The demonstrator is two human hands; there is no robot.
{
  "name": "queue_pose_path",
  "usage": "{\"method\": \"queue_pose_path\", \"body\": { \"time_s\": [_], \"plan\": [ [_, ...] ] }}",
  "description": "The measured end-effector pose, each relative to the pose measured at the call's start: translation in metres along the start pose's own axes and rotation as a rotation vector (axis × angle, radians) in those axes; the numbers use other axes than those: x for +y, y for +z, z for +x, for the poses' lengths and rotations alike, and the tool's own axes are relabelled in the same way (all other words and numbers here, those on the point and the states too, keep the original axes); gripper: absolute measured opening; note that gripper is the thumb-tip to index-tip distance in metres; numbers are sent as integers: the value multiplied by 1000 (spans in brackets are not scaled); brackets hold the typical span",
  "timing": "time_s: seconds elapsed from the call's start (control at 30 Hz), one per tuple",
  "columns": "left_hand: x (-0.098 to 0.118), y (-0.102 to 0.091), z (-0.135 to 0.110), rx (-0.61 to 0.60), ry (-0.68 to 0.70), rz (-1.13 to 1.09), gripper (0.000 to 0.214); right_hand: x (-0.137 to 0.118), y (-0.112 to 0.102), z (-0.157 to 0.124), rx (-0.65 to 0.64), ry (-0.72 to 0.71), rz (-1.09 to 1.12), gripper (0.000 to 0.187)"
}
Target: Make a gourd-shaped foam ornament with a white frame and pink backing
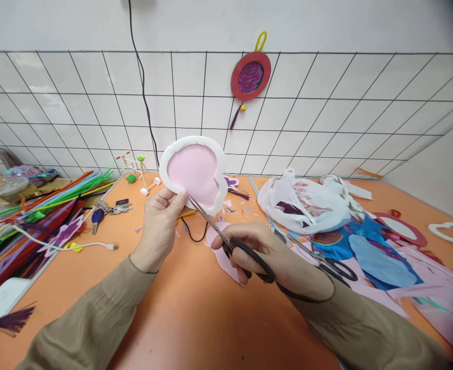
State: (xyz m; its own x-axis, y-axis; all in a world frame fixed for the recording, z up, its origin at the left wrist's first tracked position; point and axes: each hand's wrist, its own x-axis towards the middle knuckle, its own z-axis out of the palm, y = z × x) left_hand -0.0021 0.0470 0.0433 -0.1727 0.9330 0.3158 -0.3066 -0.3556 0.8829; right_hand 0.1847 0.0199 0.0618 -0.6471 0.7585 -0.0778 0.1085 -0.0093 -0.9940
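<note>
My left hand (157,222) pinches the lower left edge of a rounded, notched craft piece (192,172), with a pink middle and a thick white rim, held upright above the table. My right hand (263,252) grips black-handled scissors (206,215) by the loops. Their blades reach up and left to the piece's lower edge, close to my left thumb. Whether the blades are parted there I cannot tell. Under my right hand lies a flat pink cut-out (226,264), partly hidden. Small paper scraps (242,209) are scattered behind it.
Coloured pipe cleaners (68,198), keys (97,221) and a white cable (76,247) lie left. A small stick model (136,172) stands behind. To the right are a plastic bag (307,205), second scissors (338,268) and coloured sheets (382,259). A red round ornament (235,77) hangs on the tiled wall.
</note>
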Motion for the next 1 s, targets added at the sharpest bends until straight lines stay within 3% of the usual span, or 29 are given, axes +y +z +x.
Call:
{"method": "queue_pose_path", "body": {
  "time_s": [0.3,0.67,1.0],
  "plan": [
    [-3,-1,0,1,0,5,22,3,0,0,-7,-3,-4,22],
    [-3,-1,0,-7,-19,-5,22,-1,-1,0,-19,-6,-16,37],
    [-2,-2,0,1,52,66,22,-1,1,-1,-6,-11,-7,34]
  ]
}}
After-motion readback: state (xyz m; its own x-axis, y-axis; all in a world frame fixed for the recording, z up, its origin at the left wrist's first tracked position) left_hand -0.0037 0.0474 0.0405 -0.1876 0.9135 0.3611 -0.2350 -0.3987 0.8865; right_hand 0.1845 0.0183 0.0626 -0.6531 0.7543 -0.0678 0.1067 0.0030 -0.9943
